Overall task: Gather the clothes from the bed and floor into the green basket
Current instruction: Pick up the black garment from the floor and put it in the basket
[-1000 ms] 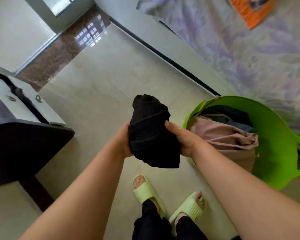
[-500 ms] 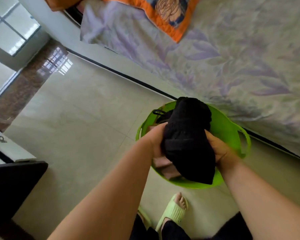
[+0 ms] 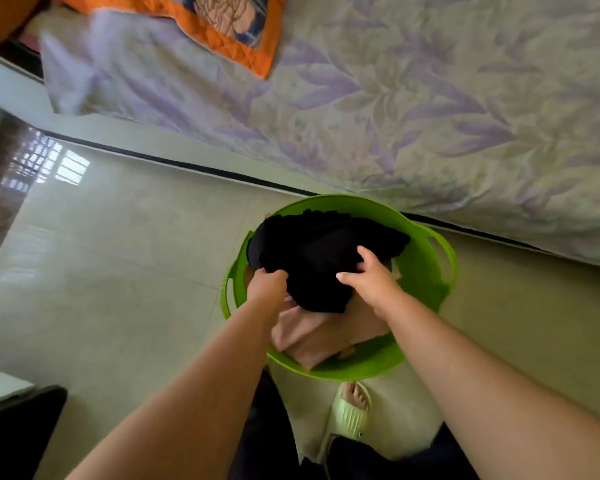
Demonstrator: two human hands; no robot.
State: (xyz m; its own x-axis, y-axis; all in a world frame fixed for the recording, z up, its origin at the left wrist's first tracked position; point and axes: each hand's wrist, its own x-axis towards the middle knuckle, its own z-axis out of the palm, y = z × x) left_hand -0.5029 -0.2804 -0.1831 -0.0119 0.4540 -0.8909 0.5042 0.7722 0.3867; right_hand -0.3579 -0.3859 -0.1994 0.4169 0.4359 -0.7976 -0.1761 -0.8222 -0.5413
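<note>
Green basket (image 3: 426,271): a round plastic basket that stands on the pale tiled floor (image 3: 118,258), just beside the edge of the bed (image 3: 430,116). A handle opening shows in its right rim.

Black garment (image 3: 323,258): a bundled dark cloth, inside the basket, on top of the other clothes. It covers the far and middle part of the basket's opening.

Pink garment (image 3: 309,337): lies under the black one, in the near part of the basket, and reaches up to the near rim.

Left hand (image 3: 267,289): the fingers are curled and grasp the near-left edge of the black garment, above the pink one.

Right hand (image 3: 371,275): the fingers are spread and lie on top of the black garment at its right side. The thumb points to the left. It touches the cloth; whether it grips the cloth I cannot tell.

Bed: covered with a sheet of purple leaf pattern. No loose garment shows on the part in view.

Orange quilt (image 3: 222,26): lies at the top of the bed, with a printed picture in its middle.

Slipper (image 3: 349,414): light green, on a foot, on the floor just in front of the basket.

Dark furniture (image 3: 18,434): a black corner at the bottom left, well apart from the basket.
</note>
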